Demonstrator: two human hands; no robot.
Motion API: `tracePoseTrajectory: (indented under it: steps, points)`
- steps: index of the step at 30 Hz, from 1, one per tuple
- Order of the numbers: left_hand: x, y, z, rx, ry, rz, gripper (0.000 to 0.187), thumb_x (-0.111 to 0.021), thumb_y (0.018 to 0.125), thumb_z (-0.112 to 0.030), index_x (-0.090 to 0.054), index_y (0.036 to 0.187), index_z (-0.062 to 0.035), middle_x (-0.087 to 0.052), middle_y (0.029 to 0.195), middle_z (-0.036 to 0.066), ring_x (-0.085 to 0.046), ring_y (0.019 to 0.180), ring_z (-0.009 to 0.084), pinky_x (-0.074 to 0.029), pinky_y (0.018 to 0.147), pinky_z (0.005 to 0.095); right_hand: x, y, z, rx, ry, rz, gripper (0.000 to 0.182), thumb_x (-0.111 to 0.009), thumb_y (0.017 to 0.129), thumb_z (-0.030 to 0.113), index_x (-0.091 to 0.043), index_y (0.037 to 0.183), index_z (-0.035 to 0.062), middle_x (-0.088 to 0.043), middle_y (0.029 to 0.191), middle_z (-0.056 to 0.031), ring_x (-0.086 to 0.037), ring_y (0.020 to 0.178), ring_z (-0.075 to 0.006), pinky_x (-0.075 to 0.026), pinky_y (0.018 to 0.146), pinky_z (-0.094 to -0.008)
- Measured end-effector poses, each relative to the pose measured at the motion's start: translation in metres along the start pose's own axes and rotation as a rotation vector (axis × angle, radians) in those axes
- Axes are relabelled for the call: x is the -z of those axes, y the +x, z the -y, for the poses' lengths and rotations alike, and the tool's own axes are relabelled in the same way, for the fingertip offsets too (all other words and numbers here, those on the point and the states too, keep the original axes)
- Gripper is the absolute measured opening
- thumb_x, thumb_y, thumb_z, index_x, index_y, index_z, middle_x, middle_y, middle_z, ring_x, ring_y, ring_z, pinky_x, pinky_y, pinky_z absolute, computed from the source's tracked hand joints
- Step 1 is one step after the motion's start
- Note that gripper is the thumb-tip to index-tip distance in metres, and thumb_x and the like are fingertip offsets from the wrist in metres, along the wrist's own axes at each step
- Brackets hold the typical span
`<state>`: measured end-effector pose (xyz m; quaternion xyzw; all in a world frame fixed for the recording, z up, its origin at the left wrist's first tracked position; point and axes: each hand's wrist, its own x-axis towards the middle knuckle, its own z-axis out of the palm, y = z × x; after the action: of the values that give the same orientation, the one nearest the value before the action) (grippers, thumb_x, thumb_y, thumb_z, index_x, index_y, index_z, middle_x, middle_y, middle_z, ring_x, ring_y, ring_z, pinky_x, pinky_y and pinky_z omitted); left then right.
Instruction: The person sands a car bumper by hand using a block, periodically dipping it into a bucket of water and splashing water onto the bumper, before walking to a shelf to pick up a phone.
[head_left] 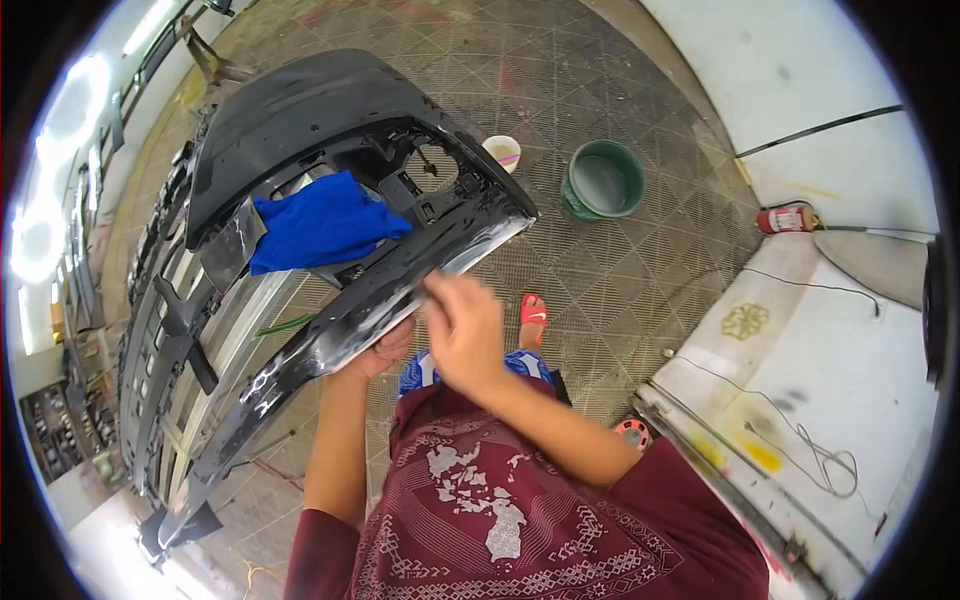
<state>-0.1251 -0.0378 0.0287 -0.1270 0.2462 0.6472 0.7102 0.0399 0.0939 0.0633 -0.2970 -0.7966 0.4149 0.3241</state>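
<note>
A large black car bumper [320,95] stands in front of me, with wet whitish smears along its near edge. My left hand [388,350] reaches under that edge, its fingers curled around the rim from below. My right hand [465,330] is on the same edge a little further right, slightly blurred. Its fingers are bent and pressed together at the smeared surface; whatever they hold is hidden. A crumpled blue cloth [325,225] lies across the bumper's opening, beside a dark grey sheet [232,248].
A green bucket [603,180] with cloudy liquid and a small white tub [502,153] stand on the patterned floor behind the bumper. At right are a red fire extinguisher [786,219] and a loose cable [800,430] on a white surface.
</note>
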Motion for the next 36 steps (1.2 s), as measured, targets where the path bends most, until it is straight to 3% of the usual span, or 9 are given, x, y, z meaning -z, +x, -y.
tracePoseTrajectory:
  steps: [4,8,13,17,18,20,27,32,36]
  points:
    - [-0.025,-0.007,0.003,-0.026,0.042,-0.031,0.043,-0.055,0.108,-0.033,-0.065,0.124,0.005,-0.064,0.071,0.013,-0.044,0.044,0.0108,-0.033,0.036,0.0226,0.011,0.059,-0.184,-0.274,-0.067,-0.059,0.031,-0.069,0.098,0.019,-0.07,0.126,0.0038,-0.072,0.119,-0.0215,-0.066,0.112,-0.0445,-0.052,0.097,-0.0541]
    - [-0.021,-0.024,0.029,-0.261,-0.024,-0.254,0.049,-0.054,0.108,-0.04,-0.063,0.127,0.0038,-0.067,0.079,0.016,-0.045,0.046,0.0147,-0.037,0.041,0.0246,0.06,0.067,-0.253,-0.241,-0.048,-0.108,0.033,-0.072,0.099,0.019,-0.071,0.126,0.0006,-0.074,0.118,-0.0235,-0.069,0.11,-0.0459,-0.054,0.097,-0.0516]
    - [-0.017,-0.022,0.114,-0.634,0.345,-0.993,0.042,-0.054,0.111,-0.032,-0.06,0.135,0.0014,-0.072,0.089,0.013,-0.062,0.06,0.0163,-0.048,0.051,0.0282,0.136,0.043,-0.306,-0.433,0.029,-0.182,0.042,-0.069,0.105,0.028,-0.067,0.135,-0.0018,-0.076,0.12,-0.0231,-0.073,0.114,-0.0366,-0.054,0.101,-0.0432]
    - [-0.044,-0.002,0.189,-1.232,1.892,-1.395,0.036,-0.063,0.101,-0.013,-0.065,0.134,0.0008,-0.069,0.133,0.022,-0.066,0.122,0.0354,-0.053,0.106,0.0515,0.183,0.042,-0.332,-0.72,0.34,-0.235,0.037,-0.071,0.106,0.029,-0.067,0.131,0.002,-0.072,0.104,-0.0087,-0.068,0.084,-0.0156,-0.058,0.07,-0.0335]
    - [-0.062,0.004,0.186,-1.234,1.875,-1.394,0.036,-0.063,0.101,-0.013,-0.065,0.134,0.0008,-0.069,0.133,0.022,-0.066,0.122,0.0354,-0.053,0.106,0.0515,0.192,0.046,-0.341,-0.743,0.457,-0.25,0.036,-0.071,0.107,0.029,-0.066,0.132,0.0038,-0.07,0.103,-0.0058,-0.066,0.08,-0.012,-0.057,0.063,-0.0313]
    - [-0.096,0.027,0.183,-1.425,2.132,-1.441,0.048,-0.06,0.1,-0.01,-0.059,0.147,0.0003,-0.05,0.159,0.028,-0.04,0.153,0.0479,-0.025,0.127,0.0654,0.208,0.06,-0.368,-0.776,0.454,-0.184,0.035,-0.07,0.108,0.028,-0.063,0.133,0.0053,-0.071,0.107,-0.0055,-0.067,0.083,-0.0136,-0.06,0.069,-0.0353]
    - [-0.091,0.118,0.16,-0.787,2.175,-1.848,0.077,-0.056,0.108,-0.025,-0.021,0.173,-0.0049,-0.008,0.181,0.026,0.001,0.166,0.0499,0.003,0.128,0.0704,0.222,0.16,-0.474,-1.081,0.987,0.21,0.027,-0.06,0.112,0.021,-0.056,0.136,0.0075,-0.071,0.127,-0.0135,-0.07,0.106,-0.0261,-0.061,0.094,-0.0466]
    - [-0.098,0.21,0.169,-0.232,2.171,-2.131,0.082,-0.056,0.105,-0.027,-0.017,0.171,0.0033,-0.007,0.18,0.028,0.001,0.167,0.0488,0.005,0.13,0.0679,0.179,0.204,-0.638,-1.237,1.103,0.343,0.031,-0.061,0.112,0.018,-0.054,0.139,0.007,-0.07,0.124,-0.0142,-0.071,0.103,-0.0279,-0.064,0.093,-0.0499]
    - [-0.082,0.284,0.184,-0.271,2.201,-2.067,0.08,-0.051,0.109,-0.031,-0.015,0.172,0.0039,-0.006,0.18,0.028,-0.002,0.167,0.0484,0.004,0.13,0.0667,0.137,0.207,-0.789,-1.237,0.661,0.376,0.036,-0.065,0.11,0.021,-0.054,0.141,0.0076,-0.07,0.122,-0.0124,-0.072,0.095,-0.0257,-0.064,0.091,-0.0479]
